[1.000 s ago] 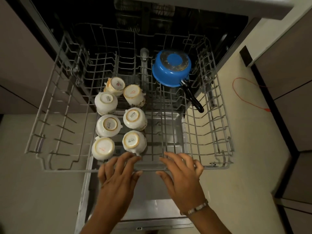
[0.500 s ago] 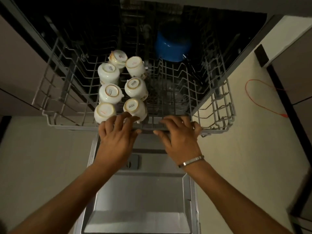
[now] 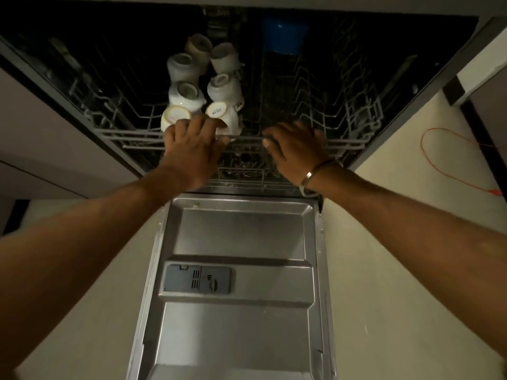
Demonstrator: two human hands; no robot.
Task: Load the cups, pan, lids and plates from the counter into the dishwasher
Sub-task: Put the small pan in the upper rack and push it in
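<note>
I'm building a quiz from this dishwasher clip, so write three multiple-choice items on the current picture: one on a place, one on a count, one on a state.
1. Where is the blue metal pan?
A. at the back of the upper wire rack
B. on the open steel dishwasher door
C. on the floor

2. How many white ceramic cups sit upside down in the rack?
A. three
B. six
C. nine

3. What are the two hands doing?
A. lifting a cup
B. hanging idle
C. pressing on the rack's front rail

Key: 1 A, the pan shows deep in the dark tub, right of the cups. 2 B, they stand in two columns of three. 3 C, the left hand and right hand both lie over the rail.
</note>
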